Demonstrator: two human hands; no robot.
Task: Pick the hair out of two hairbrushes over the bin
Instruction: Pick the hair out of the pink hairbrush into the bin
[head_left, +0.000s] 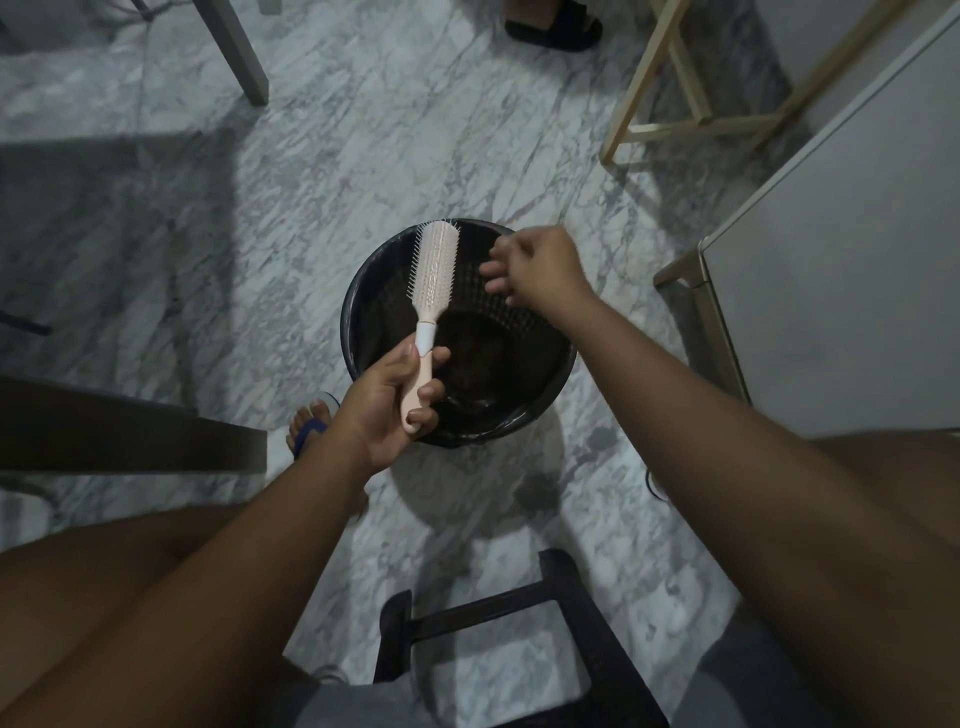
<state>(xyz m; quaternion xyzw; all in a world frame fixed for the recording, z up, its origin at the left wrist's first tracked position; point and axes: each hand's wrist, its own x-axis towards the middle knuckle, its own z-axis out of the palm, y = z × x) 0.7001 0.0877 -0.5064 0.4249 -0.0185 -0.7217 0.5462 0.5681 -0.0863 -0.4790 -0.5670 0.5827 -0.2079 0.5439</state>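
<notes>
My left hand (387, 402) clamps the hairbrush (434, 291) handle; right hand (535, 267) fingers loosely apart over bin (550, 358). Risk: plucked hair drifting past rim.

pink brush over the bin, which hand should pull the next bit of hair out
Right. The right hand is free, fingers loose, above the bin beside the bristles. The left hand is wrapped round the pink brush handle.

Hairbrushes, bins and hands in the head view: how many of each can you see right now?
Pale pink plastic hairbrush, held by the left hand: 1
Round black perforated plastic bin: 1
Hands: 2, the left hand and the right hand
Total: 4
The second hairbrush of the task is not visible.
</notes>
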